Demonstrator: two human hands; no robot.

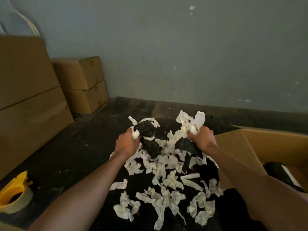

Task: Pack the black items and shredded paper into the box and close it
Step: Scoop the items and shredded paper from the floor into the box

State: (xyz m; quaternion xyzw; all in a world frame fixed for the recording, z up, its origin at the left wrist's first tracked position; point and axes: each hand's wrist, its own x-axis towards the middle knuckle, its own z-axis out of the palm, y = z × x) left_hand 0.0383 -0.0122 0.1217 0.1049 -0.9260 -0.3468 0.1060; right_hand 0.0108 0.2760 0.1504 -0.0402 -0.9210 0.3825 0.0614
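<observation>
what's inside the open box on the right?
In the box, one black item with a white stripe shows against the near wall. The right forearm and the frame edge hide the rest of the inside.

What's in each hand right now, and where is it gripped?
Left hand: textured black item plus paper, gripped mid-length. Right hand: shredded paper bunched over another black item.
</observation>
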